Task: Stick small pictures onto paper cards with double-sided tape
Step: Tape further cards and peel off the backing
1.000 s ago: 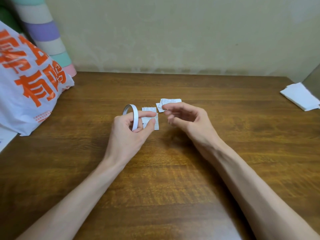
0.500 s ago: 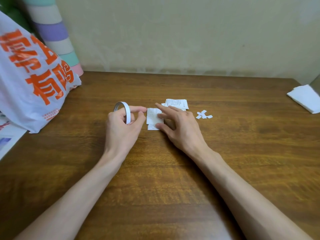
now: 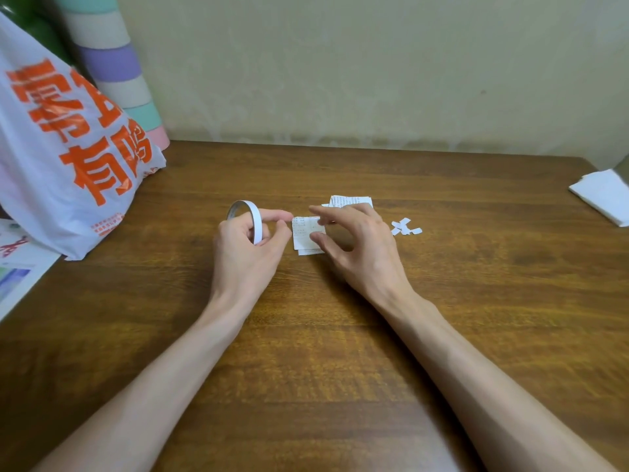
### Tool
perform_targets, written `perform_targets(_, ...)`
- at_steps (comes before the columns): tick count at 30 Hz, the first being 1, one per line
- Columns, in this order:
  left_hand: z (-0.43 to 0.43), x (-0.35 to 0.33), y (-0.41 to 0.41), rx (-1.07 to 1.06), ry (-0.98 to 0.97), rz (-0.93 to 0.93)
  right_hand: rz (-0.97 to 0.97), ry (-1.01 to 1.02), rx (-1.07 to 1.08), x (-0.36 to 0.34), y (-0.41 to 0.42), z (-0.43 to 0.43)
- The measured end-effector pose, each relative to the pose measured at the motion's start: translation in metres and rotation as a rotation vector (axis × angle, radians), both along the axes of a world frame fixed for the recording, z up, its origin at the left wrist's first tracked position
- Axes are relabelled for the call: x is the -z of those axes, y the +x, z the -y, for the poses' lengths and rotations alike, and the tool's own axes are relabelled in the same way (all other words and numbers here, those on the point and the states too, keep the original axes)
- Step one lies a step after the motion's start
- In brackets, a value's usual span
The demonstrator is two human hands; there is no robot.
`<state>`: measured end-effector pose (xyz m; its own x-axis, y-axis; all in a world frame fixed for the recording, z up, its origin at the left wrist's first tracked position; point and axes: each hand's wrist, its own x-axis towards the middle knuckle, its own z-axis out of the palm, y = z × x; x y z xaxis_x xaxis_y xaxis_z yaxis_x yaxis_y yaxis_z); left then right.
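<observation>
Gripping a thin white ring-shaped roll of double-sided tape in the left hand, fingers curled round it, fingertips just beside the small white printed paper card. Holding the right hand over that card's far side, forefinger and thumb spread; contact unclear. Behind the right hand, more printed paper slips; to its right, small white scraps on the brown wooden table.

- card: print too small, I can't read it; R side under right hand fingers.
- paper stack: front hidden by same hand.
- tape roll: lower arc inside left hand.
- scraps: too small for me to ID.
- bag, printed sheet: cut by L edge.
- folded white paper: cut by R edge.
- striped tube: top cropped, base behind bag.
</observation>
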<state>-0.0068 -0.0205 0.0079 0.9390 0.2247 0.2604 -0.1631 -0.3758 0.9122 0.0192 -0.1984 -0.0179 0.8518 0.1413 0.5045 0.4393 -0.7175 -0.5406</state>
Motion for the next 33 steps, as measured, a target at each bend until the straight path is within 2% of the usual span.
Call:
perform_targets(5,0.000,0.000,0.000,0.001,0.011,-0.009,-0.140,-0.164,-0.018,0.004,0.004,0.000)
perform_targets(10,0.001,0.001,0.000,0.020,0.020,0.009,-0.074,-0.121,0.051,0.002,0.003,0.003)
perform_targets(19,0.002,0.002,0.002,0.031,0.018,0.017,-0.107,-0.012,0.020,-0.004,0.008,0.006)
perform_targets(24,0.000,0.004,0.003,0.027,0.043,0.018,-0.217,-0.115,-0.055,-0.003,0.020,0.007)
perform_targets(30,-0.002,0.007,0.004,0.035,0.080,0.021,-0.171,-0.044,-0.029,-0.005,0.016,0.005)
perform_targets(33,-0.002,0.006,0.004,0.036,0.055,0.019,-0.150,0.116,-0.074,-0.011,0.011,0.005)
